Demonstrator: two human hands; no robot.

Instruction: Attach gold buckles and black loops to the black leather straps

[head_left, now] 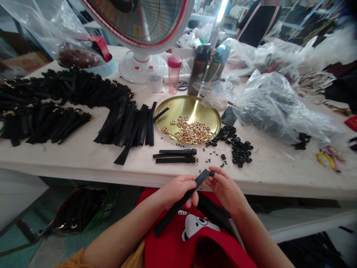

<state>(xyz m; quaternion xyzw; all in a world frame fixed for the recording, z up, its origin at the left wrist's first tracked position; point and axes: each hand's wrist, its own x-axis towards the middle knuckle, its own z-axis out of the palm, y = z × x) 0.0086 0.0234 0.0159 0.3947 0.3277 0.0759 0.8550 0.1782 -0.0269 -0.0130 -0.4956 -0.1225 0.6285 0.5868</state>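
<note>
The strap (178, 207) is black, flat and narrow, faintly shiny toward its upper end, and slants on the near side of the gold tray (192, 105). The left hand (177, 190) grips it midway; the right hand (225, 186) pinches a small black loop (212, 174) at its tip. Similar pieces (241, 152) lie right of the tray.

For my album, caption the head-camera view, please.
Left hand holds a black strap, right hand a small black piece, before a gold tray of buckles.
</note>
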